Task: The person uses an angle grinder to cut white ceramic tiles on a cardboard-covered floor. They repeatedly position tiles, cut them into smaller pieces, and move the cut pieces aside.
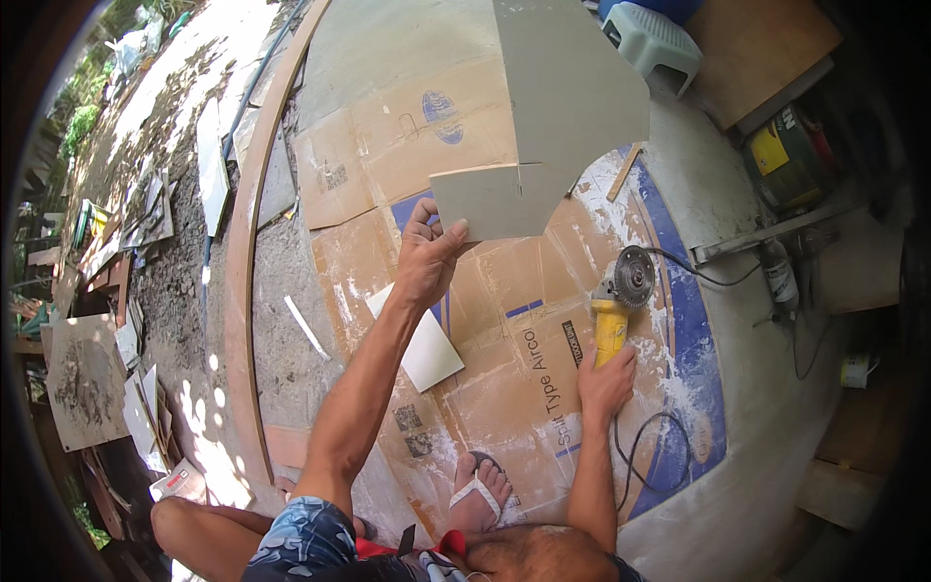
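Currently mid-job, cutting a grey tile with a power grinder. Left hand [432, 250] is pinched closed on the near left corner of the grey tile [572, 107], thumb on top, fingers tucked behind; tile is held up over the cardboard [495, 359], its far end running out of view, so can't tell what supports it there. Right hand [608, 376] is wrapped around the yellow grinder [611, 325], to the right and nearer than the tile, disc well apart from it. Can't tell if the disc is spinning.

Done, by the look of it: a notch on the tile's left side, with thin cut lines [522, 179] running past the inner corner. White dust [599, 199] on the cardboard fits with cutting. White piece [422, 344] lies near the left forearm, maybe an offcut. Left: probably checking, trimming or fitting; further cuts can't be judged.
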`<state>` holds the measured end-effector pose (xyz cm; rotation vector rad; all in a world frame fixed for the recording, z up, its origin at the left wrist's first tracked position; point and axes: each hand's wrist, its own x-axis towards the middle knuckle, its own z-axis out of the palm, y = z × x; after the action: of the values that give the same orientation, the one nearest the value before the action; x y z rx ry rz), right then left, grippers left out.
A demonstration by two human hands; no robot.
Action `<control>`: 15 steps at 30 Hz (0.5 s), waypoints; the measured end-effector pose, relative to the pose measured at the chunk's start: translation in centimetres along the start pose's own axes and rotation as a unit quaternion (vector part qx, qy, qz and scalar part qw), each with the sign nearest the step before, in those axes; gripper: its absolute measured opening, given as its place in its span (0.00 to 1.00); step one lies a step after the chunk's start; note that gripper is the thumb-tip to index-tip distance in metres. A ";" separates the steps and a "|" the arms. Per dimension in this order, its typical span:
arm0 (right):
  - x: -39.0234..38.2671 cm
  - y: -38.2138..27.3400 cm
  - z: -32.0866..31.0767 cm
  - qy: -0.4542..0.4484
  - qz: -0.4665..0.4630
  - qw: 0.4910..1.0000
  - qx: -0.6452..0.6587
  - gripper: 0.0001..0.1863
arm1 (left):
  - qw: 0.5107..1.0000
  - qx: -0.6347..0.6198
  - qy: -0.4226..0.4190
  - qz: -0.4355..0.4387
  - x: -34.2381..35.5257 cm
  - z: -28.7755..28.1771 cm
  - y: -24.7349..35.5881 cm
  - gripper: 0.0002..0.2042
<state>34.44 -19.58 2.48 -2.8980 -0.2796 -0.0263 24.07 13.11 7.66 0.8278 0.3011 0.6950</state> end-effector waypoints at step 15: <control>0.0 0.5 0.8 0.018 -0.013 1.000 0.012 0.33 | 0.996 -0.066 -0.025 -0.056 -7.2 -0.2 2.8 0.12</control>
<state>34.56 -19.90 1.59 -2.8662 -0.3103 -0.0785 17.42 9.69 9.53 0.6964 0.2510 0.5815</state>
